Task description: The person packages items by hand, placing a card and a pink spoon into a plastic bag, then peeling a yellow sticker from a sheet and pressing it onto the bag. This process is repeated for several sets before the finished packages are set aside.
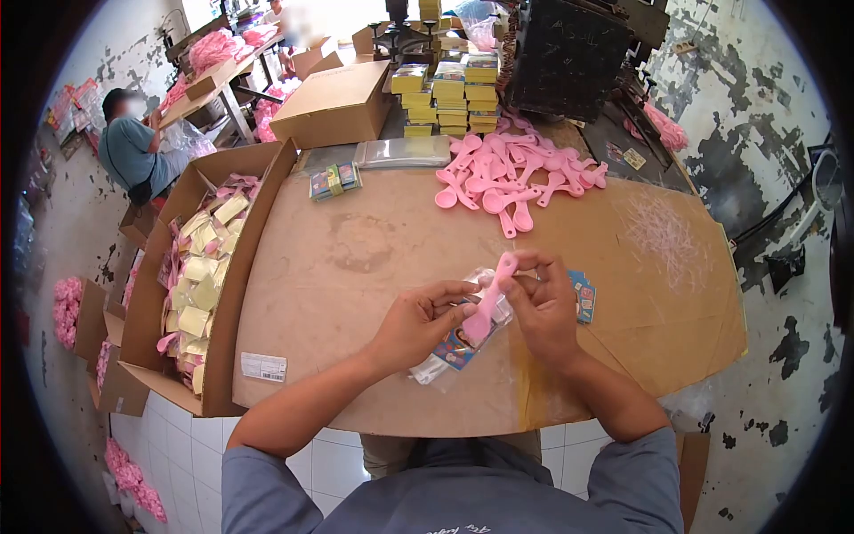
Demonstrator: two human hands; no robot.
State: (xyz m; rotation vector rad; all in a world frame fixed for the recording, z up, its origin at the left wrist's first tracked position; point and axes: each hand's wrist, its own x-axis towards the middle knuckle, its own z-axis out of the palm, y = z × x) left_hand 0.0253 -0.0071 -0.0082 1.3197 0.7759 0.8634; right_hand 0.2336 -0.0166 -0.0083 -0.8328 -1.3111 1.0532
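Observation:
My left hand (418, 322) holds a clear plastic bag (449, 354) with a printed card inside, low over the cardboard-covered table (356, 267). My right hand (544, 307) pinches the handle of a pink plastic spoon (487, 307), whose bowl end sits at the bag's mouth. Both hands meet at the table's near middle. A small stack of printed cards (583, 296) lies just right of my right hand.
A heap of pink spoons (511, 178) lies at the far middle, with stacks of yellow boxes (454, 93) behind. Clear bags (402, 152) and a card bundle (334, 181) sit far left. An open carton (200, 276) of packed items stands left. A person (133, 147) sits far left.

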